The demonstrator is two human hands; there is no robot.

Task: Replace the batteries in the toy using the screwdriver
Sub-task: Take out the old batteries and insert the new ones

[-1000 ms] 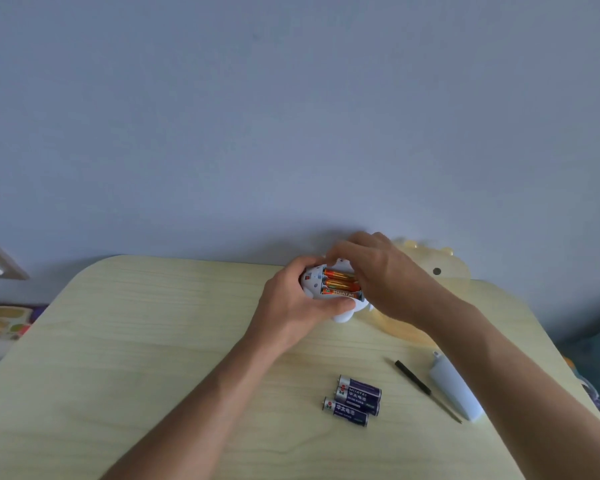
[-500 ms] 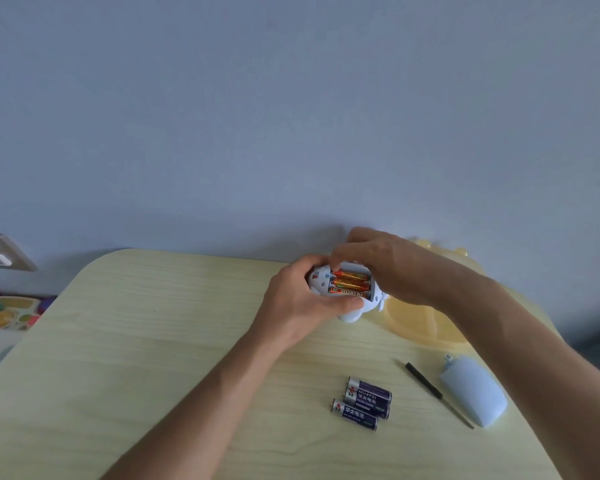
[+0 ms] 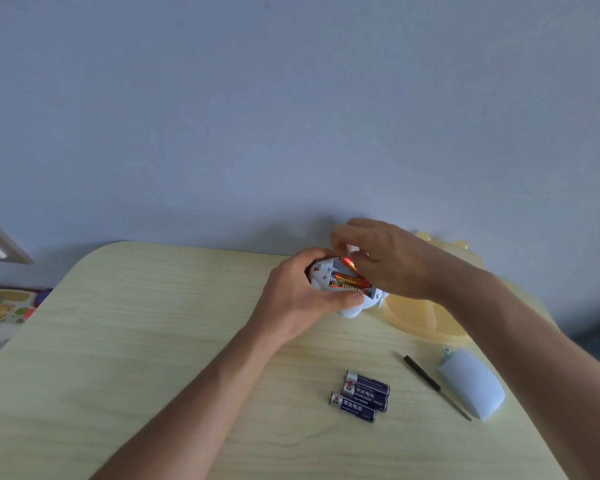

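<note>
A: Toy [image 3: 329, 277] sat just right of frame centre, compartment up, left hand [image 3: 302, 299] clamped round its body. Right hand [image 3: 388, 261] pinched one orange battery [image 3: 347, 262] by its end, tilted half out of its slot; two more orange cells [image 3: 352, 285] lay seated in the compartment.

B: Advice for the step?

A: Judged it best to lever the free end upward against the spring rather than drag sideways, with the left thumb bracing the shell so the toy didn't roll.

B: Other task items?

A: Three purple batteries [image 3: 361, 396] lay side by side lower right of centre. Screwdriver [image 3: 437, 386] lay right of them, untouched, just beside the pale blue cover [image 3: 471, 386]. Yellow tray [image 3: 430, 317] sat behind the toy on the table [image 3: 153, 341].

B: Readable text?

A: "HUATAI" on the nearest seated orange cell and on a purple one; Chinese characters on the purple labels, too small to read surely.
</note>
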